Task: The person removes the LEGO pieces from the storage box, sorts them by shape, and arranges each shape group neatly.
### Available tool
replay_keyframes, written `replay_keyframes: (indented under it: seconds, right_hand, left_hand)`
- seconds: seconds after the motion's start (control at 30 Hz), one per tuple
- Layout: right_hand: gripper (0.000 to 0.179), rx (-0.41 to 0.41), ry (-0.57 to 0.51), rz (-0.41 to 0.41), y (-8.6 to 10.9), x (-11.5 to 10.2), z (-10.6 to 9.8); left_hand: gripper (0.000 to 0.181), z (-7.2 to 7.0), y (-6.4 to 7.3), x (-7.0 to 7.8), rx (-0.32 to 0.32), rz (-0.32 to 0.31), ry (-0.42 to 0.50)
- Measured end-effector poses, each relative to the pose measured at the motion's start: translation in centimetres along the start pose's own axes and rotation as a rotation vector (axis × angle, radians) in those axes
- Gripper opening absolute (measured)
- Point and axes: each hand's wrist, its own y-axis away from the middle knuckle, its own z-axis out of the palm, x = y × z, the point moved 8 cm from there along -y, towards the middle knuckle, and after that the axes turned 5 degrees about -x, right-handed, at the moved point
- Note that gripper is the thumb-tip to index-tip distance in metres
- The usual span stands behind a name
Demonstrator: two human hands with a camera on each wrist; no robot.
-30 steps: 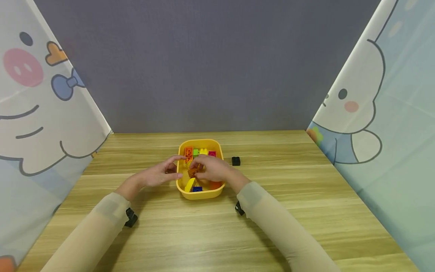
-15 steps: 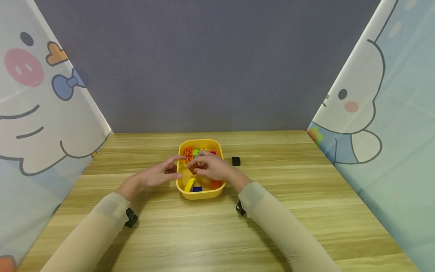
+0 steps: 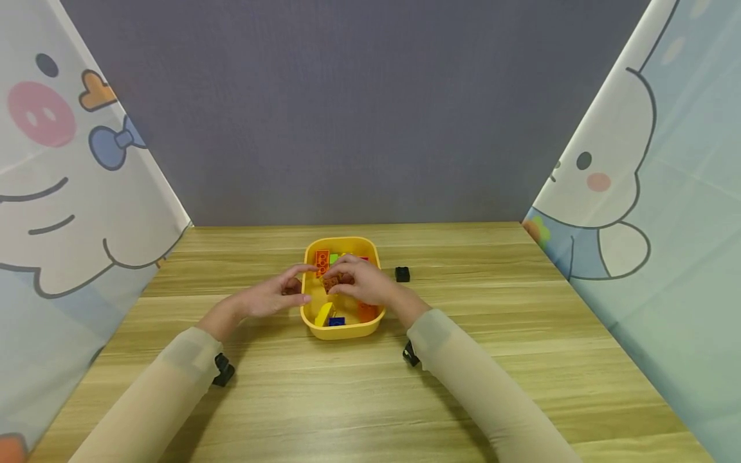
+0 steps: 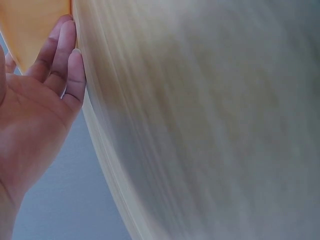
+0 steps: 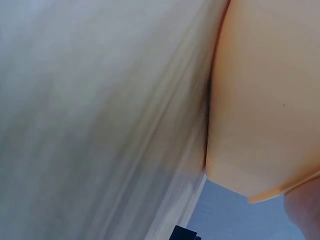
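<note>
A yellow plastic basket (image 3: 312, 331) with toy building bricks in it stands mid-table. My right hand (image 3: 370, 283) reaches over its right side and pinches a brown brick (image 3: 330, 283), studs showing, above the basket's floor. At the left rim, my left hand (image 3: 269, 296) has its index finger and thumb spread over the edge. The left wrist view shows its other fingers fairly straight against the basket's outer wall (image 4: 35, 30). In the right wrist view the basket wall (image 5: 260, 100) hides most of the right hand.
Inside the basket lie an orange brick (image 3: 322, 258), a green brick (image 3: 333, 258), a yellow curved piece (image 3: 324, 314), a blue brick (image 3: 337, 321) and an orange-red piece (image 3: 366, 313). A black brick (image 3: 402, 274) sits on the wooden table (image 3: 324, 399) right of the basket.
The right hand has raised and turned the brown brick slightly toward the back of the basket, so its studs now show. The left hand stays at the rim.
</note>
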Motion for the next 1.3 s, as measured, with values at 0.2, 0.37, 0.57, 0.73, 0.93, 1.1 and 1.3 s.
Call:
replay_keyframes:
  seconds: [0.2,0.37,0.57,0.73,0.93,1.1,1.3]
  right_hand:
    - [0.034,-0.025,-0.01,0.007,0.0,0.0,0.2]
    - [0.031,-0.045,-0.092,-0.041,0.0,-0.2,0.3]
    - [0.033,-0.031,-0.085,-0.056,0.0,-0.3,0.2]
    - [0.04,-0.027,-0.09,-0.025,0.1,-0.2,0.2]
    - [0.043,0.0,-0.141,-0.01,0.0,0.1,0.0]
    - [0.041,0.027,-0.19,-0.011,0.1,0.2,-0.4]
    - [0.04,0.077,-0.186,-0.029,1.1,0.1,-2.6]
  left_hand:
    - [0.074,0.0,0.0,0.1,-0.005,-0.002,0.014]
    - [0.074,0.0,0.1,0.3,-0.009,0.008,0.019]
    - [0.074,0.0,0.1,0.4,-0.013,0.015,0.017]
    - [0.073,0.0,0.0,0.3,-0.011,0.023,0.008]
    - [0.074,0.0,0.0,0.2,-0.011,0.017,0.017]
    - [0.073,0.0,-0.1,0.1,-0.003,0.012,0.008]
    - [0.076,-0.1,-0.1,0.2,-0.003,0.015,-0.011]
